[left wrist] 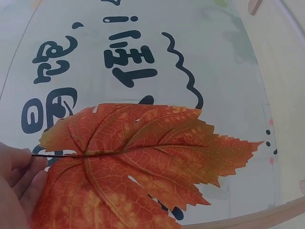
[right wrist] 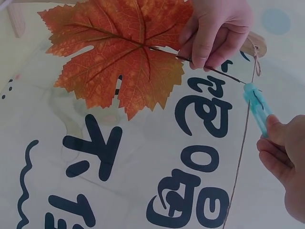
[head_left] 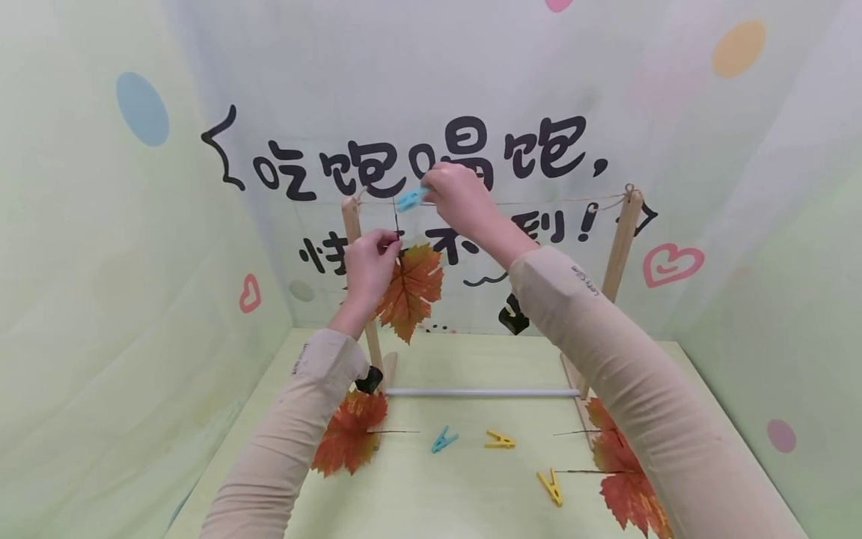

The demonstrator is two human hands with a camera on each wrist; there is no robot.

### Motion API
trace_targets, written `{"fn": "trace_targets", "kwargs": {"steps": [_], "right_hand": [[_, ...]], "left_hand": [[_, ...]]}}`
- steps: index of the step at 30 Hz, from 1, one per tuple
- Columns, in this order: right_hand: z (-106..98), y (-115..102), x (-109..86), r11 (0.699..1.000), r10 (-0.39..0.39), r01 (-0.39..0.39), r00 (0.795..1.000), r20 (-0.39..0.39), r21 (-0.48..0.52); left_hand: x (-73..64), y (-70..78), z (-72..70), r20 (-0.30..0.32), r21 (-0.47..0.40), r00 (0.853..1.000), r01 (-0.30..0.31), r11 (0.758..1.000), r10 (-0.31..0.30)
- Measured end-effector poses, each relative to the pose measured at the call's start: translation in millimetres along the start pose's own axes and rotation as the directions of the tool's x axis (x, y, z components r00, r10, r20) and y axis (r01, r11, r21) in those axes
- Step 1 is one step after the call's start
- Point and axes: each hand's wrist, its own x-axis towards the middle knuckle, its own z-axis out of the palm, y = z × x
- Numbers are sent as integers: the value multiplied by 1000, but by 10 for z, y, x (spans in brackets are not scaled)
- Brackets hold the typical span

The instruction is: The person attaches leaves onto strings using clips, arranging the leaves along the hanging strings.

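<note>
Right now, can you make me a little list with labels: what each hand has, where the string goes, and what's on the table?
Left hand: pinches the stem of an orange-red leaf
Right hand: holds a light-blue clip at the string, near the stem's tip
String: runs between two wooden posts
Clips on table: one blue, two yellow
Other leaves: one left, two right, partly behind the right sleeve
</note>
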Motion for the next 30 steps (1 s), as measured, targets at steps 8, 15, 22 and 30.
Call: {"fn": "trace_targets", "kwargs": {"steps": [8, 15, 22, 30], "right_hand": [[44, -40, 43, 1000, -8, 8, 1000, 7, 23], [57, -20, 53, 996, -11, 6, 998, 63, 84], [53, 33, 23, 992, 6, -12, 999, 44, 126], [44, 88, -46, 984, 3, -1, 1000, -12, 181]], "left_hand": [[-13, -15, 11, 13, -10, 1000, 11, 1000, -11], [-9, -52, 7, 0, -2, 1000, -3, 1000, 3], [-27, -57, 9, -4, -2, 1000, -19, 1000, 19], [-59, -51, -5, -11, -4, 1000, -20, 1000, 20]]}}
